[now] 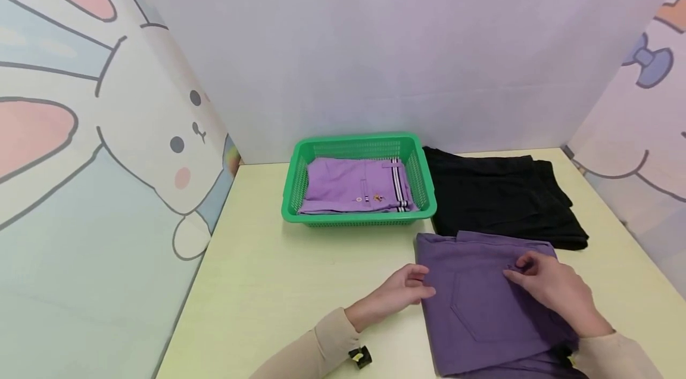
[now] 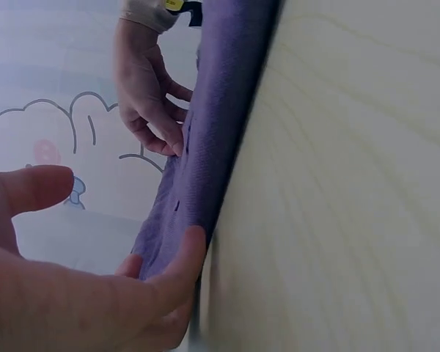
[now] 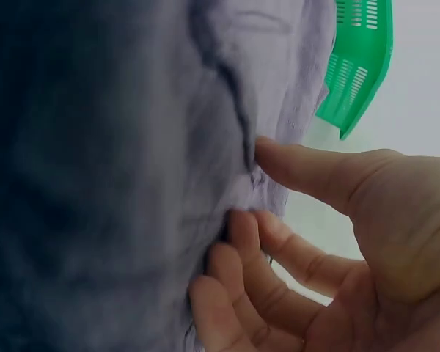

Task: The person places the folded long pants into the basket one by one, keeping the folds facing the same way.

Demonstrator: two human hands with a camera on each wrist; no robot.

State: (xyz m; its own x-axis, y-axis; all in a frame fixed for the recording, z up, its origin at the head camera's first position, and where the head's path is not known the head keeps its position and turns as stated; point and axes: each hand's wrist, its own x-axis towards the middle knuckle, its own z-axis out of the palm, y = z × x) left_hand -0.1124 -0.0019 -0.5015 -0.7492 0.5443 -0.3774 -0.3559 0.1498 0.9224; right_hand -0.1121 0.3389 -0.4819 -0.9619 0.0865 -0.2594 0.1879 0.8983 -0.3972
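Folded purple trousers [image 1: 482,313] lie on the table's right side, with a patch pocket showing on top. At their left edge is my left hand [image 1: 393,295], its fingers loosely bent and thumb apart; in the left wrist view its fingertips [image 2: 187,253] touch the cloth's side. My right hand [image 1: 560,289] reaches over the upper right of the trousers and pinches a bit of cloth near the pocket's top corner. In the right wrist view, the thumb [image 3: 308,169] lies against a raised fold of the purple cloth [image 3: 161,183], with the other fingers bent close below it.
A green basket [image 1: 359,219] stands at the table's back, holding folded light purple trousers [image 1: 343,182] with striped trim. Right of it lie folded black trousers [image 1: 493,197], partly behind the purple pair. Printed cloth walls [image 1: 375,57] enclose the pale table [image 1: 257,283].
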